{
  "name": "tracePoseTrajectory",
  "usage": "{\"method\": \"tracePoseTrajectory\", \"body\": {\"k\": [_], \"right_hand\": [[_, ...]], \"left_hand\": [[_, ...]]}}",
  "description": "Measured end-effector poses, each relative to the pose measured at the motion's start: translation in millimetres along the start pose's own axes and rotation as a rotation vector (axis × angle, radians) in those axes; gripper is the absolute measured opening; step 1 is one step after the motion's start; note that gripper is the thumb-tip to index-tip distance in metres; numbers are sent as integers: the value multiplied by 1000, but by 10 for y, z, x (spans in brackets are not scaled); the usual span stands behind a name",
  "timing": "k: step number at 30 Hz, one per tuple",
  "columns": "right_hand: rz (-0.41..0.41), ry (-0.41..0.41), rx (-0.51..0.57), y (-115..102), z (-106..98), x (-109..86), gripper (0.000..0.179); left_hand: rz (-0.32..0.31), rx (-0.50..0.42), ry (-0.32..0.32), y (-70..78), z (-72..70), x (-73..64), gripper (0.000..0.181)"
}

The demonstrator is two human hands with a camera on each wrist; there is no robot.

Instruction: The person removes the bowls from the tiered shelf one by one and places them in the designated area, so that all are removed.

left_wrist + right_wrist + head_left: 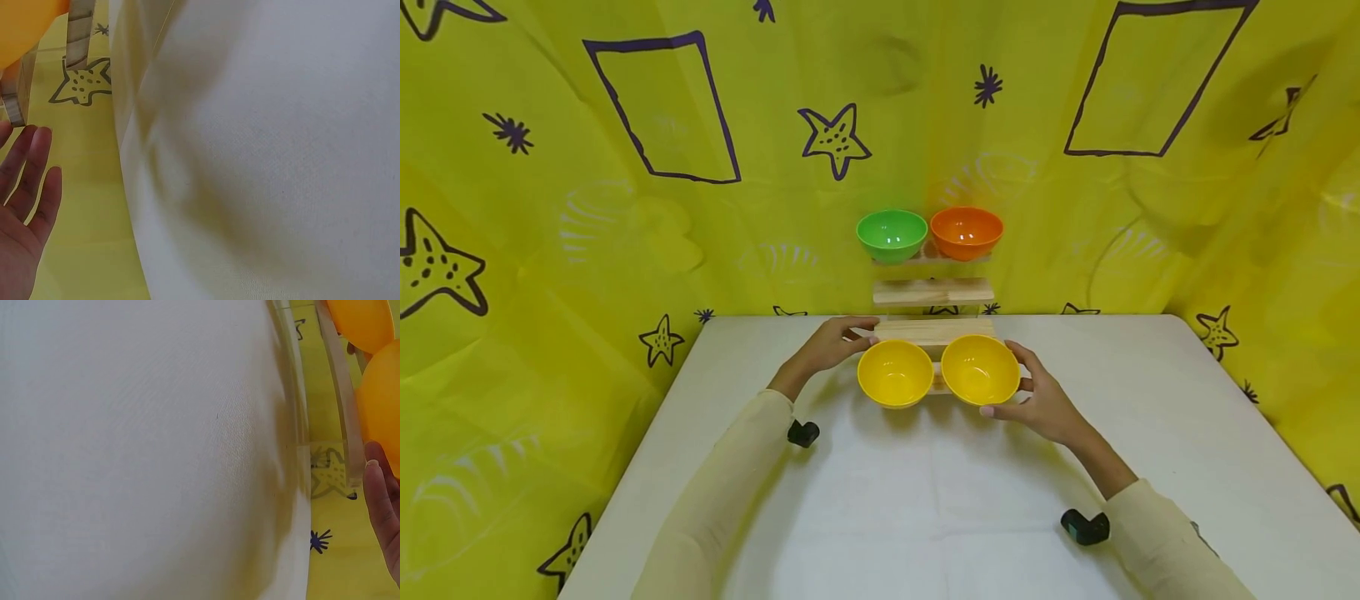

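Observation:
Two yellow bowls stand side by side on the lowest step of a small wooden stepped rack (934, 332). Around the right-hand yellow bowl (981, 371), my right hand (1041, 400) has its thumb at the front and fingers on the far right side, holding it. The right wrist view shows those fingers (379, 494) against the bowl (381, 406). To the left of the other yellow bowl (896, 374), my left hand (833, 343) reaches the rack's left end. In the left wrist view its fingers (39, 150) are extended, fingertips at a wooden board's end (15, 109).
On the rack's top step sit a green bowl (892, 236) and an orange bowl (967, 233). The rack stands at the back of a white table (880, 517). Yellow sheeting (790, 225) with drawn stars rises behind and on both sides.

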State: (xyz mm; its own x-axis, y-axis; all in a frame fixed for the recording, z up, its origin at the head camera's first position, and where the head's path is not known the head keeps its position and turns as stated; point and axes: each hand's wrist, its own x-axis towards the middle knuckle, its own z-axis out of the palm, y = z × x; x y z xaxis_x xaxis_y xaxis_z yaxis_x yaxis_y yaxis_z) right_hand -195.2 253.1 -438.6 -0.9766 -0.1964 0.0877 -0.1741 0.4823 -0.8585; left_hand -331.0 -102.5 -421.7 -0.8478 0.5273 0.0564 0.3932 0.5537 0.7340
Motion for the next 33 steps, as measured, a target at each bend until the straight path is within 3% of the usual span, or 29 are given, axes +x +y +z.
{"method": "tracePoseTrajectory", "body": {"k": [13,33], "right_hand": [[-11,6,-39,-7,-11,24,109],[-23,-9,10,51,2,65,104]], "left_hand": [[-28,-10,7,4,27,2,47],[-13,7,11,-29,32,0,48]]}}
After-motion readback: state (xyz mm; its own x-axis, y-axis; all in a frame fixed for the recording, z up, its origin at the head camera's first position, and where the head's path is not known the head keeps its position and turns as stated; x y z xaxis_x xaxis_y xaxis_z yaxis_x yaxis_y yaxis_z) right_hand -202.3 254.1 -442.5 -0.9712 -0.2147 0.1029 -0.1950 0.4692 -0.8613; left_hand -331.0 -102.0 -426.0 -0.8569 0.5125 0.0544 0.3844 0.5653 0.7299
